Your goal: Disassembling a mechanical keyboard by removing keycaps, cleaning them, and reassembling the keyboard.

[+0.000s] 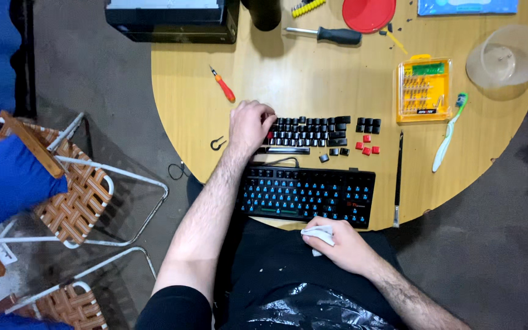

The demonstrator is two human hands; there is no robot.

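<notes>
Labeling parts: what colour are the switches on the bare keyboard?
Blue switches on a black keyboard base, seen in the head view.

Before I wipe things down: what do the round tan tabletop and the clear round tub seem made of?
Round tan tabletop: looks like wood-grain laminate, with faint streaks and a smooth matte finish. Clear round tub: probably thin plastic, translucent with the table showing through.

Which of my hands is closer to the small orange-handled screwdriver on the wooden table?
Left. The left hand rests on the loose black keycaps just below-right of the orange-handled screwdriver; the right hand holds a white cloth at the table's near edge.
</notes>
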